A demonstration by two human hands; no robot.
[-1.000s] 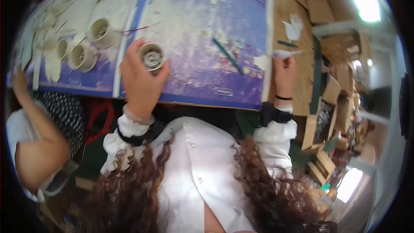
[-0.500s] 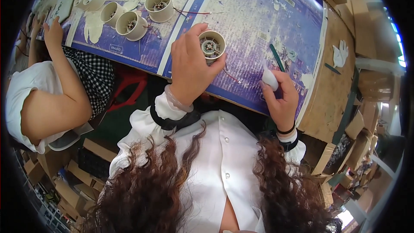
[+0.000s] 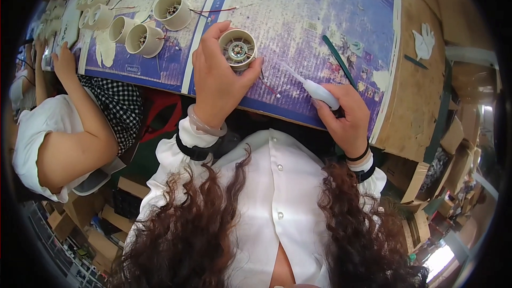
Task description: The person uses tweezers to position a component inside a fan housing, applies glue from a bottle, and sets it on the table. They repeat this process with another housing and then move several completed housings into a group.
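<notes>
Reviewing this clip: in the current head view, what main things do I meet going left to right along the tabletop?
Standing cup nearest the held one → cup in the left hand → squeeze bottle in the right hand → white glove.

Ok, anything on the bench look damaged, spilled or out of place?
The purple table covering looks damaged: scuffed, with print missing in pale patches. A white glove lies on the brown board at right, away from the work. No spill shows near the round housing in the left hand.
</notes>
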